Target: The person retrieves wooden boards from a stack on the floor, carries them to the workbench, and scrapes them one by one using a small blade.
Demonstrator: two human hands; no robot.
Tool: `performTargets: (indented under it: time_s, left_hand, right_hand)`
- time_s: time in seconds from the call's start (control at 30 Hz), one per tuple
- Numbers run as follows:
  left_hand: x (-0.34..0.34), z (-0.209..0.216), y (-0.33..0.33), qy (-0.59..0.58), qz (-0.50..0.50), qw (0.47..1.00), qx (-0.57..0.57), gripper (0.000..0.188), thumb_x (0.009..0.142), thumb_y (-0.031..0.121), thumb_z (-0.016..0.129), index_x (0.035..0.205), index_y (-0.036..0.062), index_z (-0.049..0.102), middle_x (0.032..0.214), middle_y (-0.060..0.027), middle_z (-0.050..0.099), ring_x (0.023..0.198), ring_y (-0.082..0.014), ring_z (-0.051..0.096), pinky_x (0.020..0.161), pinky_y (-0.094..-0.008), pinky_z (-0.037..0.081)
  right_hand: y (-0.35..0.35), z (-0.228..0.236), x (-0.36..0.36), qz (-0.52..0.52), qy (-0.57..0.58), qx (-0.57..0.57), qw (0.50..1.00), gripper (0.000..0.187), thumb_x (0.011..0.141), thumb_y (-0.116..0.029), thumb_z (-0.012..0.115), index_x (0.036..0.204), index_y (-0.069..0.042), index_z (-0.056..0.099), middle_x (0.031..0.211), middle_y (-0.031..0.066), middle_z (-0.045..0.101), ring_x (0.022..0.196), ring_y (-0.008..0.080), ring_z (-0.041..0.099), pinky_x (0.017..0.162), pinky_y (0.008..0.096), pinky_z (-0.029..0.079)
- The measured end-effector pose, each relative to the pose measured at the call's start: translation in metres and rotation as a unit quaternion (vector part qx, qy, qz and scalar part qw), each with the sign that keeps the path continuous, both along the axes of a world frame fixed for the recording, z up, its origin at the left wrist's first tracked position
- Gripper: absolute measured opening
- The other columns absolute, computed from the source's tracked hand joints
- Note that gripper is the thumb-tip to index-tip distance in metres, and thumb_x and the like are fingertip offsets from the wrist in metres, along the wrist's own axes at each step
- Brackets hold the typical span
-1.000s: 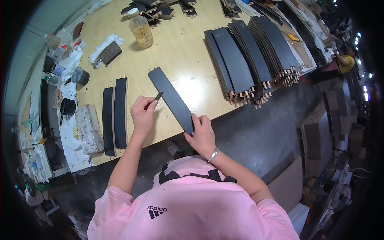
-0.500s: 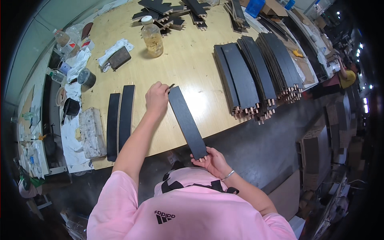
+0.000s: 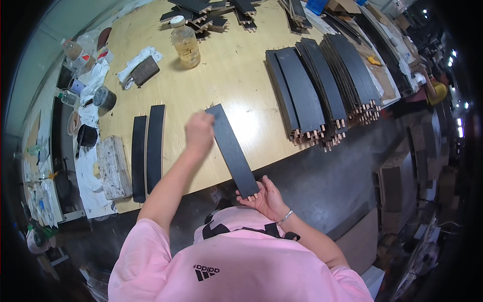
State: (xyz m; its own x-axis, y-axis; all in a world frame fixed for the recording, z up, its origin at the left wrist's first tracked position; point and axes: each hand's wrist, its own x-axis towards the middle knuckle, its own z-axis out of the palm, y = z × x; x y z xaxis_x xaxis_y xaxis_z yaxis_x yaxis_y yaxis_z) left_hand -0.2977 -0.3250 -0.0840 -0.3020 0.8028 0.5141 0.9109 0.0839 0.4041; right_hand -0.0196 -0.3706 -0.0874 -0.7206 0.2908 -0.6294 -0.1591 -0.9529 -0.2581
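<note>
A dark slightly curved wooden board (image 3: 234, 153) with pale dowel pegs at its ends lies slanting across the table's front edge. My right hand (image 3: 266, 200) holds its near end from below, thumb and fingers around the pegged edge. At the far end, my left hand (image 3: 199, 131) is closed and blurred against the board's left corner. What it pinches cannot be made out. Left of that arm, two similar dark boards, one narrower (image 3: 139, 158) and one longer (image 3: 155, 148), lie side by side.
Stacks of pegged dark boards (image 3: 297, 90) stand at the right table edge. More boards (image 3: 193, 15) lie heaped at the back. A capped bottle of amber liquid (image 3: 186, 45), a dark block (image 3: 145, 70) on white cloth, a stained block (image 3: 114, 168) and a black cup (image 3: 88, 135) are around.
My left hand has slid slightly down along the board's left edge, and the small dark thing seen at its fingertips no longer shows. My right hand keeps its hold; the view has shifted a little.
</note>
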Motion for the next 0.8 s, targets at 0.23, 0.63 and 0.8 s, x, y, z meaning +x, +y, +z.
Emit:
performTargets:
  time_s: [0.23, 0.63, 0.8]
  left_hand:
    - [0.110, 0.015, -0.108, -0.098, -0.344, 0.927, -0.109, 0.011, 0.065, 0.005, 0.065, 0.076, 0.0066, 0.063, 0.068, -0.0088, 0.052, 0.067, -0.0278, 0.057, 0.056, -0.0399, 0.047]
    - [0.118, 0.018, -0.110, -0.064, -0.349, 0.930, -0.092, 0.013, 0.066, 0.008, 0.069, 0.078, 0.0084, 0.064, 0.070, -0.0063, 0.050, 0.064, -0.0249, 0.055, 0.054, -0.0376, 0.045]
    - [0.105, 0.034, -0.107, -0.146, -0.251, 0.951, -0.102, 0.010, 0.074, 0.011, 0.072, 0.081, 0.0078, 0.065, 0.076, -0.0073, 0.059, 0.072, -0.0249, 0.060, 0.060, -0.0360, 0.049]
  right_hand:
    - [0.007, -0.002, 0.010, 0.014, 0.017, -0.011, 1.000, 0.086, 0.093, -0.073, 0.024, 0.124, 0.002, 0.052, 0.107, 0.0168, 0.068, 0.095, 0.0273, 0.067, 0.092, 0.0481, 0.052]
    - [0.010, -0.002, 0.011, -0.039, -0.118, 0.035, 0.992, 0.083, 0.095, -0.070, 0.023, 0.123, 0.003, 0.052, 0.105, 0.0142, 0.066, 0.089, 0.0236, 0.064, 0.084, 0.0391, 0.049]
    - [0.007, -0.007, 0.013, -0.014, -0.113, 0.056, 0.992, 0.078, 0.097, -0.068, 0.024, 0.119, 0.000, 0.055, 0.105, 0.0134, 0.066, 0.092, 0.0243, 0.064, 0.084, 0.0395, 0.049]
